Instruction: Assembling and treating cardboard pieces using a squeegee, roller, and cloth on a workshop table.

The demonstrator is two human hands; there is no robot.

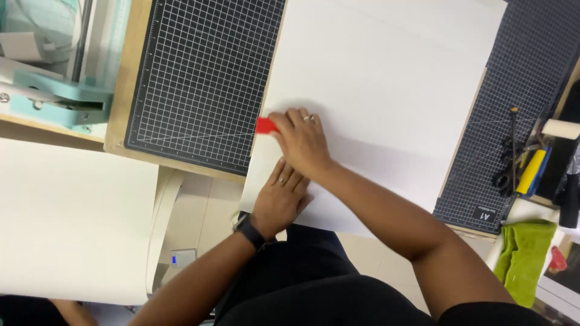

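Gridded cutting mat point(199, 78) under white sheet point(386, 78); right hand point(300, 142) presses red scraper point(265, 125) (probably at the edge)

Two hands on a big white sheet

The right hand point(300, 140) presses a red tool point(265, 125) on the white sheet point(386, 78). The left hand point(283, 196) lies flat just near it.

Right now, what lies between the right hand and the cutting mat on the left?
In the head view, only a red tool held by the right hand and the white sheet's edge, before the cutting mat.

Gridded cutting mat point(199, 78), green cloth point(524, 256)
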